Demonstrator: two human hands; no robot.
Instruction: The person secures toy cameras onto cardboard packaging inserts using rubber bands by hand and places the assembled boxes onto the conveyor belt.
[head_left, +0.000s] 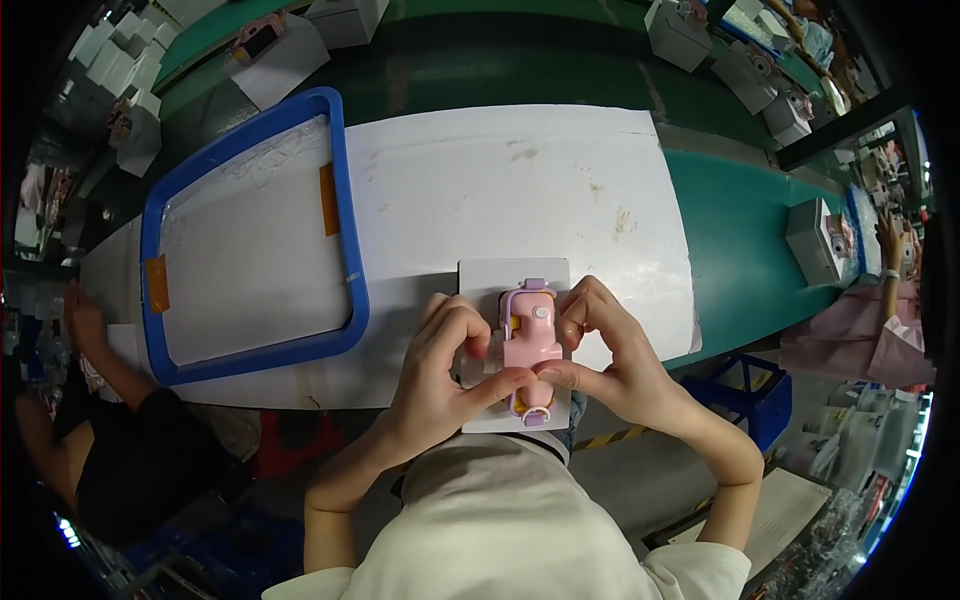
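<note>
A pink toy camera [533,345] with purple trim at its ends and bits of yellow lies on top of a white box [478,274] right in front of me. My left hand [448,362] is on its left side, thumb pressed to the pink body and fingers curled beside it. From the right, my right hand [612,345] meets it with the thumb on the same lower part and the other fingers bent along the edge. Both thumb tips nearly touch. The camera's underside is hidden.
A blue-rimmed tray [352,270] lies on the white board [500,180] to the left. Across the green belt [740,215] stand white boxes with more toy cameras, one box [815,240] at right. A blue stool [745,395] stands below. People work at both sides.
</note>
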